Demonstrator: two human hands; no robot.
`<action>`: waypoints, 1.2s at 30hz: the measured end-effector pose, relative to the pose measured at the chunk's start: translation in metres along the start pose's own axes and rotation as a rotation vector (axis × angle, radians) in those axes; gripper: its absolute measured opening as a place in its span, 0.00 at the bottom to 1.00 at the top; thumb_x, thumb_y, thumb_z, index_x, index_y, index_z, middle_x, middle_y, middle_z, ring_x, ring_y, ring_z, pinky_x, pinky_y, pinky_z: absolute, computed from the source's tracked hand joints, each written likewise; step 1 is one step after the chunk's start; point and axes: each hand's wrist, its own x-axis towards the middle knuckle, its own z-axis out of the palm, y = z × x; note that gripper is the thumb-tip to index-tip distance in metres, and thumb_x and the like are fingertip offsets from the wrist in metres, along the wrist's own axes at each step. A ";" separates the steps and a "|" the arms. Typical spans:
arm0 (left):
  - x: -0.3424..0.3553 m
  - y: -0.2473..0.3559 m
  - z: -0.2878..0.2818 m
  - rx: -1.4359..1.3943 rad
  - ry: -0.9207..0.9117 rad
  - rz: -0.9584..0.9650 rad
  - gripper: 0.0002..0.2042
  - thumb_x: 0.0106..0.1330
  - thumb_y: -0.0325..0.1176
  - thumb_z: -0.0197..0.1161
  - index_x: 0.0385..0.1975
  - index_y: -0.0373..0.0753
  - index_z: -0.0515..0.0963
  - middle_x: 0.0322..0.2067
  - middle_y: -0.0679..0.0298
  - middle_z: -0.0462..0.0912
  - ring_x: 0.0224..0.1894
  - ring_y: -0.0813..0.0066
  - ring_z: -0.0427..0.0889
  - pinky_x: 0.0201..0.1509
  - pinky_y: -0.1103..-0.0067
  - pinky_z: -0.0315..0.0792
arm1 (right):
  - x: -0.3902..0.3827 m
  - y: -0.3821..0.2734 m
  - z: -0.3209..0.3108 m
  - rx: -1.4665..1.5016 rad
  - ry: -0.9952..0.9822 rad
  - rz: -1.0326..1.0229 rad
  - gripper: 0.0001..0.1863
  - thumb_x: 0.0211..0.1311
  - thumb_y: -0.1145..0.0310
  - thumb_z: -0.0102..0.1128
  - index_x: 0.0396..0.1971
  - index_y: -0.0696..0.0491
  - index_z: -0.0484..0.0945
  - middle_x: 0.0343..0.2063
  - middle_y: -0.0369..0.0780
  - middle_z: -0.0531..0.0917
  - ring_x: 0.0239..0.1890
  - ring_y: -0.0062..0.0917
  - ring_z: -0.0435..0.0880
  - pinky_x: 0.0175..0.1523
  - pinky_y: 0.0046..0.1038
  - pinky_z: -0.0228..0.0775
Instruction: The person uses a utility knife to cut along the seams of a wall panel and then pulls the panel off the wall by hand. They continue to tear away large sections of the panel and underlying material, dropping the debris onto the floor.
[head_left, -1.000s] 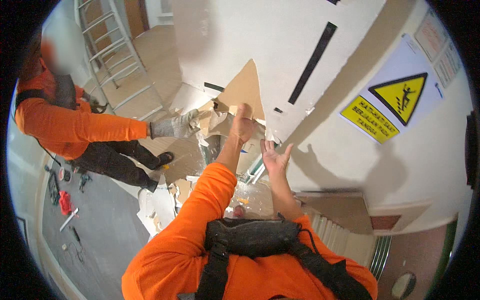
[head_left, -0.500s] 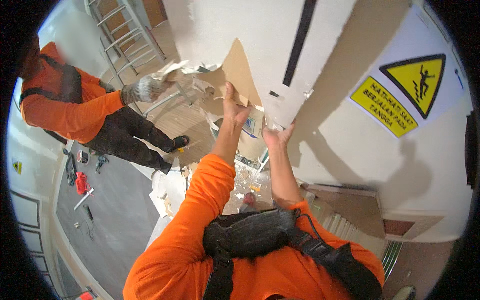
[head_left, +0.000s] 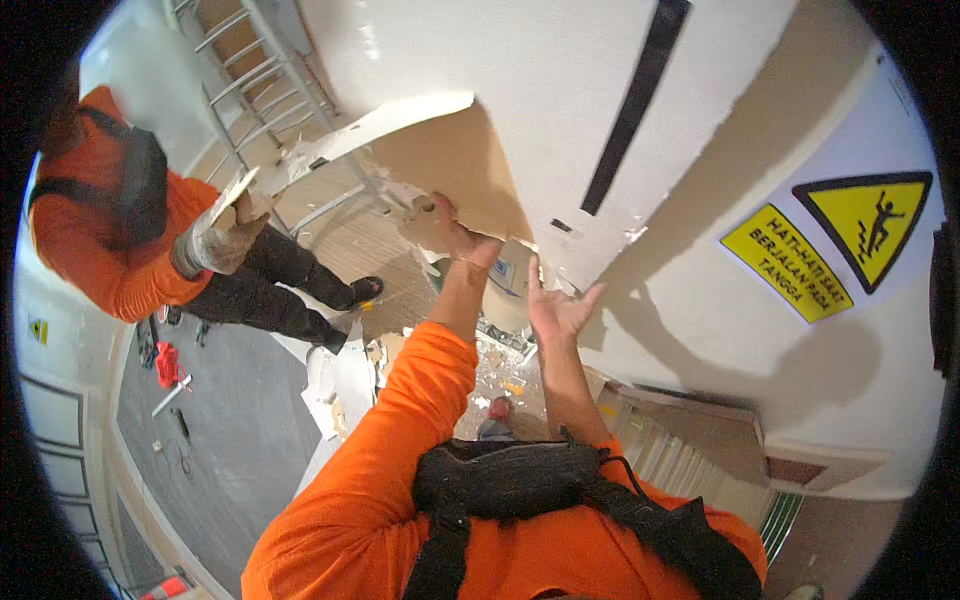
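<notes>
A large white wall board [head_left: 470,60] with a black strip [head_left: 635,110] hangs over both hands, its lower part torn down to a brown paper layer [head_left: 450,160]. My left hand [head_left: 470,245] is at the ragged lower edge of the brown part, thumb stretched out; its other fingertips are partly hidden. Just under the board's lower corner, my right hand [head_left: 562,315] is open, palm showing, thumb and a finger spread apart. A long flap of white facing paper [head_left: 400,115] peels away toward the left. There, a co-worker's gloved hand [head_left: 222,235] holds a torn white piece [head_left: 235,195].
A metal ladder [head_left: 250,75] stands behind the co-worker in orange [head_left: 110,220]. Torn scraps [head_left: 345,385] and crumbs litter the floor near my foot [head_left: 500,408]. Red and dark tools [head_left: 167,365] lie on the grey floor [head_left: 225,440]. A yellow warning sign [head_left: 865,230] is on the right wall.
The co-worker's gloved hand has moved down and left with a torn piece. The white flap now stretches longer. My hands sit slightly lower, and the right hand's fingers have spread.
</notes>
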 end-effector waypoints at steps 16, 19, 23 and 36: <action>-0.027 0.029 0.045 0.042 0.013 -0.232 0.31 0.68 0.58 0.53 0.64 0.43 0.63 0.61 0.58 0.70 0.61 0.55 0.69 0.65 0.54 0.61 | 0.009 0.020 -0.008 -0.119 -0.179 -0.245 0.42 0.57 0.38 0.60 0.66 0.46 0.60 0.67 0.36 0.63 0.69 0.35 0.58 0.72 0.45 0.51; -0.030 0.030 0.038 -0.028 0.048 -0.291 0.36 0.65 0.62 0.55 0.64 0.41 0.62 0.61 0.58 0.69 0.62 0.54 0.69 0.66 0.54 0.59 | 0.002 0.029 -0.012 0.133 -0.058 0.004 0.47 0.55 0.35 0.60 0.67 0.51 0.58 0.67 0.39 0.62 0.69 0.37 0.58 0.72 0.44 0.51; -0.018 0.032 0.042 -0.063 0.160 -0.346 0.41 0.61 0.67 0.55 0.65 0.41 0.60 0.64 0.57 0.65 0.64 0.54 0.65 0.67 0.51 0.56 | 0.019 0.079 -0.015 -0.300 -0.380 -0.064 0.55 0.49 0.30 0.61 0.67 0.56 0.57 0.67 0.42 0.62 0.69 0.38 0.58 0.72 0.43 0.51; -0.003 0.043 0.044 -0.107 0.003 -0.480 0.35 0.67 0.67 0.43 0.66 0.49 0.61 0.63 0.62 0.67 0.65 0.56 0.65 0.69 0.53 0.56 | 0.053 0.103 0.021 -0.247 -0.249 -0.239 0.56 0.52 0.24 0.49 0.65 0.59 0.61 0.64 0.45 0.68 0.65 0.40 0.65 0.69 0.43 0.57</action>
